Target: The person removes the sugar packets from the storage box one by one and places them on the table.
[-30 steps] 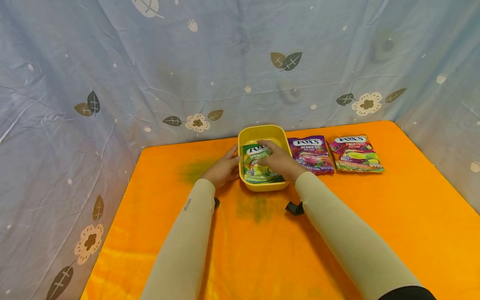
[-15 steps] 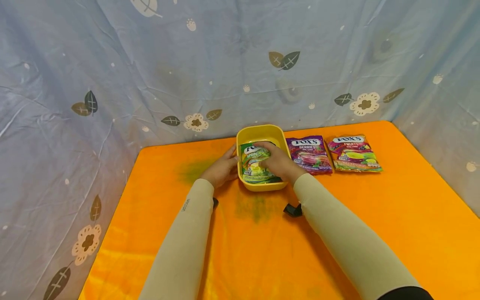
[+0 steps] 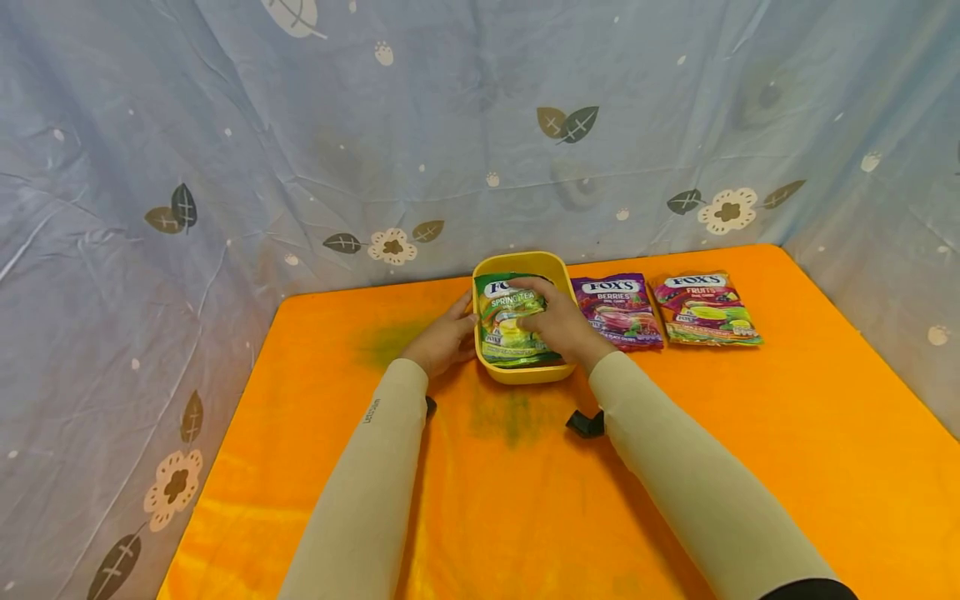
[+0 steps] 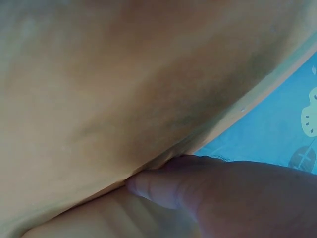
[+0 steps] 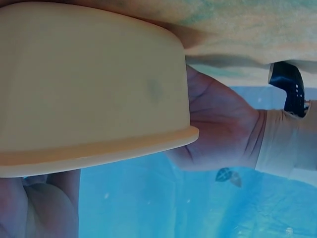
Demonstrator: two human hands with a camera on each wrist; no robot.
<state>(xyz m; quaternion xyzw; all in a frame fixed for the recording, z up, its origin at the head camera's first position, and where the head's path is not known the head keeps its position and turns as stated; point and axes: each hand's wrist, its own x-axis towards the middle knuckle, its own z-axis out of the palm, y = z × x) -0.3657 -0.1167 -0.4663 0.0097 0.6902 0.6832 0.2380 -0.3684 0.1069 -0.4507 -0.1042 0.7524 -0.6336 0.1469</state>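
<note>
A yellow plastic tub (image 3: 525, 377) stands at the back of the table. My left hand (image 3: 442, 337) lies along its left side, fingers stretched against the wall. In the left wrist view, the left hand (image 4: 228, 193) touches a large tan surface. My right hand (image 3: 562, 325) reaches over the tub's right rim, thumb and fingers pinching a green Fox's Spring Tea candy packet (image 3: 510, 333). The packet leans in the tub, its top edge near the rim. In the right wrist view, the tub's wall (image 5: 94, 89) hides the left fingers.
To the right of the tub lie a purple Berries candy packet (image 3: 622, 312) and a red Fruits candy packet (image 3: 705, 308). An orange cloth (image 3: 510, 500) covers the table. A blue patterned curtain (image 3: 480, 125) hangs close behind the tub.
The green candy packet has shifted up and left in the tub, its top edge higher, with the right hand on it. The left hand and the tub stay in place.
</note>
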